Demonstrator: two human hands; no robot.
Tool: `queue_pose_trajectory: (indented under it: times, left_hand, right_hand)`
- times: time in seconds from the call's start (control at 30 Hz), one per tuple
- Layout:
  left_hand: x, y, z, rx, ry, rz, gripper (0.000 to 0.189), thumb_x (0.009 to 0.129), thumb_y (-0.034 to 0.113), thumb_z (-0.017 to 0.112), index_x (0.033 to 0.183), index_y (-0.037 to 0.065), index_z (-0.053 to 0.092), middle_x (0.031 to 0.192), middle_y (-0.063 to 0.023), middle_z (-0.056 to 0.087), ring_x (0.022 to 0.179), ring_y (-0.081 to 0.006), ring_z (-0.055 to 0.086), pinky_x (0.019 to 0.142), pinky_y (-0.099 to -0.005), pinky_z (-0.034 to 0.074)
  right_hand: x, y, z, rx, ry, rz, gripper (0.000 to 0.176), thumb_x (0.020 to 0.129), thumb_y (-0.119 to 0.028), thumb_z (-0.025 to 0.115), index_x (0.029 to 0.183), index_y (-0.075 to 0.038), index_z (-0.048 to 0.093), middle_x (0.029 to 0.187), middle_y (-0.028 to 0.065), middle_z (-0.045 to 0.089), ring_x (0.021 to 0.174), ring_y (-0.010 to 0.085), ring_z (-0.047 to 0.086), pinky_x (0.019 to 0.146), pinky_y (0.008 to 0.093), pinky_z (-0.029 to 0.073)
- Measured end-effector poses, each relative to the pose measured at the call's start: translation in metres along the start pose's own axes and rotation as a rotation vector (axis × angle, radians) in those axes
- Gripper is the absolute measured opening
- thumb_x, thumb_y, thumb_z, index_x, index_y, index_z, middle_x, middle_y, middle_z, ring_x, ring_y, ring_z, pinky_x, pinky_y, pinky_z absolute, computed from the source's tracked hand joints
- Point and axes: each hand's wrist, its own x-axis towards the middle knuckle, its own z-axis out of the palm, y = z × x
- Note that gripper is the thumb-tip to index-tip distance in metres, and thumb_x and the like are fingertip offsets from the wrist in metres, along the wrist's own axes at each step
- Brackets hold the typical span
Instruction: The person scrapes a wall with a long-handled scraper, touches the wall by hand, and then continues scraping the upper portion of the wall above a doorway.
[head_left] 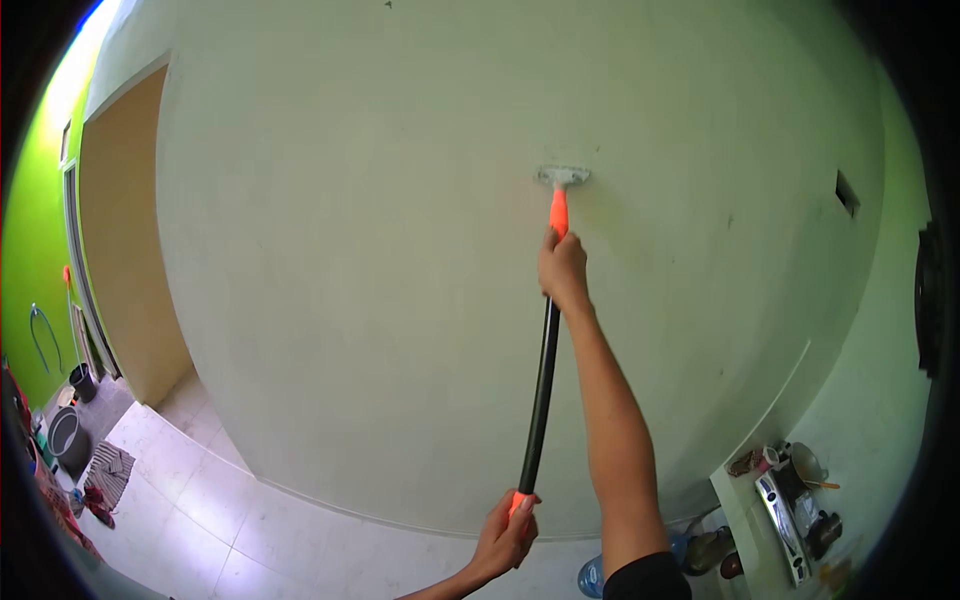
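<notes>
A long-handled scraper (540, 390) with a black shaft and orange grips stands nearly upright in front of a pale wall (380, 250). Its wide, greyish-white head (564, 176) is up against the wall, beside some dark marks. Just below the head, at the upper orange grip, my right hand (564, 268) is wrapped round the handle, the arm stretched upward. My left hand (505, 532) is closed on the lower orange end of the handle, close above the floor in this view.
At lower right a counter (745, 510) bears a stove (783, 525), a pot (807, 463) and other kitchen things. Blue water bottles (591, 577) stand beside it. A doorway (135, 230) opens at left, with buckets (68, 440) and a striped mat (108, 472) on the floor.
</notes>
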Motion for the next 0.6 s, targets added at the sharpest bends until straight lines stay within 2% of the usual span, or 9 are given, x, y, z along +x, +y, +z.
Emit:
queue_pose_trajectory:
  times: [0.03,0.07,0.17,0.27,0.37,0.47,0.6]
  left_hand:
    - [-0.001,-0.005,-0.005,0.006,-0.003,0.008,0.039,0.111,0.041,0.035,0.114,0.005,0.049,0.048,-0.0015,0.043,0.031,-0.0109,0.035,0.033,-0.0267,0.027]
    - [-0.004,-0.005,-0.011,0.014,-0.006,0.012,0.040,0.111,0.041,0.035,0.115,0.004,0.049,0.048,-0.0014,0.043,0.031,-0.0108,0.035,0.033,-0.0267,0.027]
    - [0.001,-0.001,-0.012,-0.006,-0.003,0.016,0.037,0.110,0.040,0.041,0.113,0.005,0.051,0.055,0.0016,0.042,0.036,-0.0075,0.035,0.033,-0.0261,0.029]
    - [0.018,0.023,-0.011,0.003,-0.018,0.066,0.038,0.110,0.041,0.040,0.114,0.005,0.051,0.056,0.0013,0.042,0.036,-0.0076,0.035,0.033,-0.0260,0.029]
    - [0.030,0.055,-0.004,-0.047,-0.053,0.052,0.040,0.110,0.042,0.039,0.117,0.004,0.050,0.056,0.0002,0.043,0.035,-0.0082,0.034,0.033,-0.0261,0.030]
    - [0.013,0.077,0.005,-0.102,-0.085,0.012,0.041,0.110,0.041,0.037,0.119,0.004,0.049,0.056,-0.0006,0.042,0.035,-0.0089,0.034,0.032,-0.0262,0.030]
    - [0.001,0.078,0.005,-0.145,-0.109,0.011,0.041,0.111,0.041,0.035,0.121,0.004,0.048,0.056,-0.0004,0.040,0.035,-0.0094,0.033,0.032,-0.0264,0.030]
  right_hand:
    - [-0.009,0.010,0.010,-0.007,0.019,0.021,0.046,0.107,-0.034,0.039,0.102,0.010,0.051,0.076,0.0219,0.066,0.050,0.0309,0.065,0.041,0.0393,0.052]
    - [-0.020,0.003,0.010,0.041,0.010,0.055,0.044,0.107,-0.035,0.040,0.102,0.008,0.051,0.069,0.0152,0.062,0.043,0.0270,0.060,0.039,0.0393,0.050]
    - [0.007,0.022,0.021,0.040,0.087,-0.080,0.044,0.107,-0.033,0.040,0.097,0.007,0.053,0.066,0.0144,0.061,0.043,0.0270,0.060,0.039,0.0396,0.050]
    - [0.028,-0.025,0.009,-0.002,0.097,-0.064,0.044,0.106,-0.032,0.041,0.090,0.006,0.054,0.062,0.0131,0.059,0.043,0.0257,0.060,0.039,0.0394,0.050]
    - [0.046,-0.059,-0.008,0.032,0.018,-0.063,0.045,0.106,-0.032,0.041,0.084,0.005,0.054,0.060,0.0124,0.059,0.043,0.0246,0.060,0.040,0.0388,0.050]
    - [0.043,-0.068,-0.014,0.050,-0.044,-0.014,0.045,0.106,-0.031,0.041,0.082,0.005,0.053,0.060,0.0121,0.059,0.043,0.0236,0.059,0.040,0.0381,0.051]
    - [0.039,-0.064,-0.011,0.033,0.003,-0.058,0.042,0.103,-0.025,0.041,0.086,0.010,0.057,0.062,0.0154,0.063,0.045,0.0263,0.063,0.041,0.0379,0.054]
